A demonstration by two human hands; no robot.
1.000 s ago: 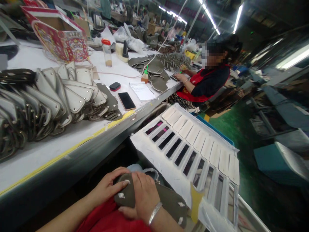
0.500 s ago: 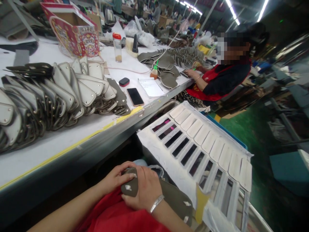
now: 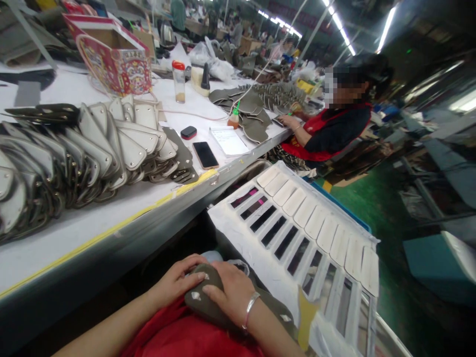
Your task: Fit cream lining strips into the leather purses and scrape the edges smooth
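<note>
- Left hand [image 3: 182,280], right hand [image 3: 232,292]: fingers curled over one panel [image 3: 205,307], thumbs on top; work left on it unclear.
- Left of the fingers, pieces [image 3: 130,148] sit stacked.

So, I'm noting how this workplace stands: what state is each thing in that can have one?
Left hand, gripping the olive piece
Right hand, gripping the same piece
Phone, lying flat, screen dark
Notepad, page exposed, some writing on it
Jar, upright, red lid on, partly filled
Red patterned box, top open
Small black case, closed
Green-tipped bottle, upright
Ceiling lights, lit
</note>
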